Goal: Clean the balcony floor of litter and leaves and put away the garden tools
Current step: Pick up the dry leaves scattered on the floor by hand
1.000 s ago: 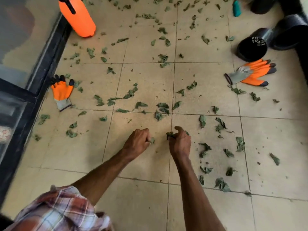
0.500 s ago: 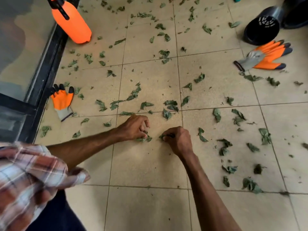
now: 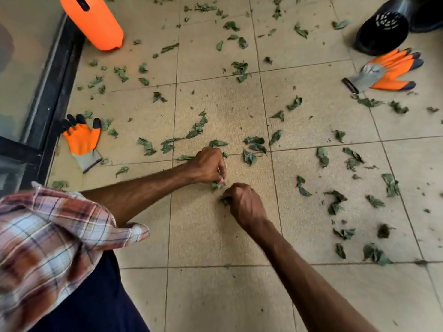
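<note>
Green leaves (image 3: 250, 156) lie scattered over the beige tiled floor (image 3: 215, 236). My left hand (image 3: 209, 165) is down on the floor at mid-frame, fingers curled round a small bunch of leaves (image 3: 215, 185). Just right of it, my right hand (image 3: 244, 202) is curled too, with leaves (image 3: 225, 200) poking out of its grip. One orange garden glove (image 3: 81, 140) lies at the left by the door frame. A second orange and grey glove (image 3: 386, 73) lies at the upper right.
An orange spray bottle (image 3: 96, 22) lies at the top left beside the black door frame (image 3: 55, 75). Black plastic pots (image 3: 383, 27) lie on their sides at the top right. More leaves (image 3: 335, 202) cover the tiles to the right of my hands.
The view has shifted closer and left. My left hand has slid right toward my right hand, dragging leaves along; both hands stay curled on leaves and now sit almost together.
</note>
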